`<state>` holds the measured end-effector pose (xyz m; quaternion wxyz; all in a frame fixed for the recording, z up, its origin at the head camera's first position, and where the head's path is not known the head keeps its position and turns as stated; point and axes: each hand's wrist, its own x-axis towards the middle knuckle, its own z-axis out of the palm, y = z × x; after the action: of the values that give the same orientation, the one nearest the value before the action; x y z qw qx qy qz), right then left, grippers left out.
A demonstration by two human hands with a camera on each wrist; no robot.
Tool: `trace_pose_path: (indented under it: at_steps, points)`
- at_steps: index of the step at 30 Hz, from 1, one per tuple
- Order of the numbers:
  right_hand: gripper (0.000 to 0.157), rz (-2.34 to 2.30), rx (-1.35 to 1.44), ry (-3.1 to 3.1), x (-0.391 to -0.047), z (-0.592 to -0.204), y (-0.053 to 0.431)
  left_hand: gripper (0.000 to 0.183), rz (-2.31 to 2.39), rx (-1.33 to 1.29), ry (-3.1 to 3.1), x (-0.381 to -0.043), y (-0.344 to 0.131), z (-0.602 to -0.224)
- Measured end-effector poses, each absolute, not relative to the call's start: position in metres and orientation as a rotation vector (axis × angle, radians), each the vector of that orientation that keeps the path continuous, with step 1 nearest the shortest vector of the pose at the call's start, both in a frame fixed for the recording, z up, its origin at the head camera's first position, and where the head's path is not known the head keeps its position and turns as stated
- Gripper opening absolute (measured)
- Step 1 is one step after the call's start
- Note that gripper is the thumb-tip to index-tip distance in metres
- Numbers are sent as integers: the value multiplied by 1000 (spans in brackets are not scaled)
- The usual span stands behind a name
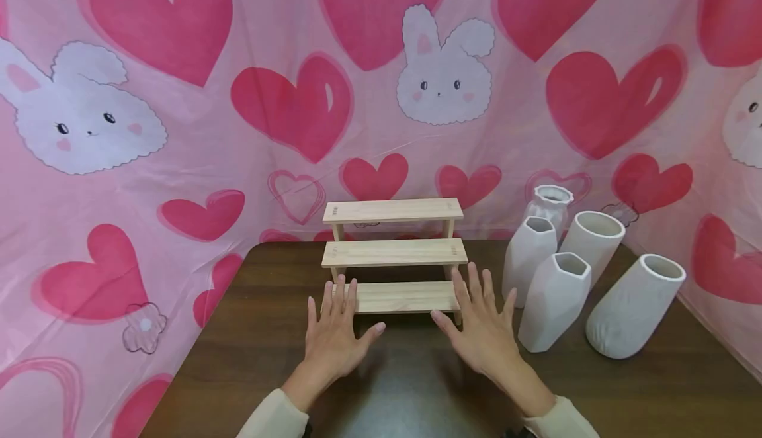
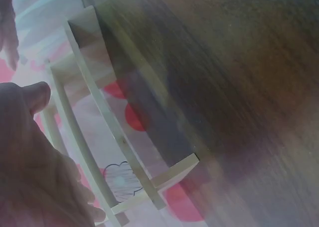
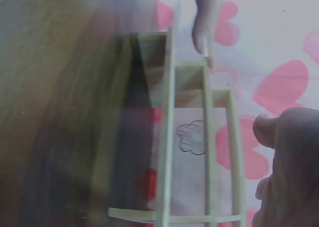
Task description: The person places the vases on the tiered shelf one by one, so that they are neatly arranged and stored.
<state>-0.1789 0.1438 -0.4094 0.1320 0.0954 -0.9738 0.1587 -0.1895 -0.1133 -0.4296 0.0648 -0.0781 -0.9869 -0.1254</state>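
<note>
A three-tier pale wooden stand (image 1: 395, 253) rises at the back of the dark wooden table. My left hand (image 1: 335, 335), fingers spread and straight, is over the table at the stand's lower left. On the other side my right hand (image 1: 481, 329) is held the same way by the lower right end of the stand. Neither hand grips anything; whether the fingertips touch the lowest step cannot be told. In the left wrist view the stand (image 2: 94, 95) appears tilted beside the left hand (image 2: 40, 162). The right wrist view has the right hand (image 3: 291, 162) beside the stand (image 3: 167, 137).
Several white vases stand at the right: a faceted one (image 1: 550, 306) nearest the right hand, a leaning rounded one (image 1: 634, 309), and others behind. A pink cloth (image 1: 286, 1) with hearts and rabbits hangs behind the dark brown table (image 1: 238, 358).
</note>
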Motion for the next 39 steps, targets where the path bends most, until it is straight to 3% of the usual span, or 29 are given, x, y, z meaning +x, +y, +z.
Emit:
trace_pose_path:
  at_steps: [10, 16, 22, 28, 39]
  points:
    - [91, 690, 247, -2660, -176, -385, 151, 96, -404, -237, -2965, -186, -115, -433]
    - [83, 798, 360, -2406, -177, -371, 160, 96, -454, -234, -2938, -185, -118, -437]
    - [69, 605, 434, -2116, -177, -353, 181, 97, -505, -222, -2903, -189, -125, -440]
    - [77, 525, 304, -1988, -173, -336, 212, 97, -632, -208, -2862, -197, -140, -439]
    - [84, 857, 60, -2138, -161, -334, 252, 96, -933, -68, -2793, -214, -159, -443]
